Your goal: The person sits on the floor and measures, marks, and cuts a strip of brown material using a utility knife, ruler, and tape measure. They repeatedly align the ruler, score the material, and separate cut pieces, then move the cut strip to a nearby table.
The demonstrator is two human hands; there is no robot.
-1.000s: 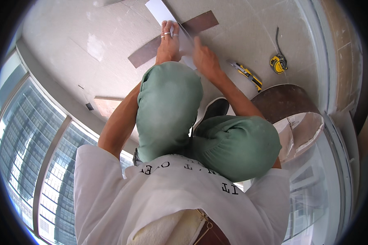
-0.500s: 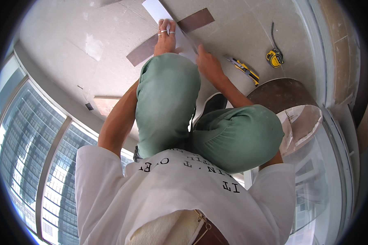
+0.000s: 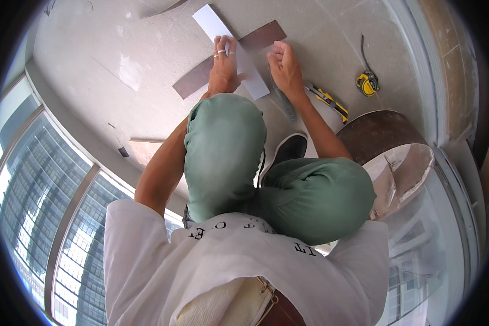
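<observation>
A white flat strip (image 3: 257, 81) lies slantwise across a dark brown strip (image 3: 263, 35) on the floor, so the two cross. My left hand (image 3: 223, 68), with rings on it, presses down on the white strip near the crossing, fingers stretched and thumb out to the side. My right hand (image 3: 287, 68) is raised just right of the strips, close to the brown strip's end, its fingers curled. What they hold, if anything, is hidden. A blurred dark grey sliver (image 3: 284, 103) shows below that hand; I cannot tell whether it is held.
Right of my right forearm lies a yellow and black utility knife (image 3: 331, 103). Beyond it is a yellow tape measure (image 3: 367, 83). A curved brown sheet (image 3: 380, 130) and an open sack (image 3: 399, 176) stand beside my right knee. Tall windows (image 3: 38, 179) line the left.
My right hand has lifted from the white strip's edge and moved up and right. My left hand stays on the white strip. The whole view has shifted slightly downward.
</observation>
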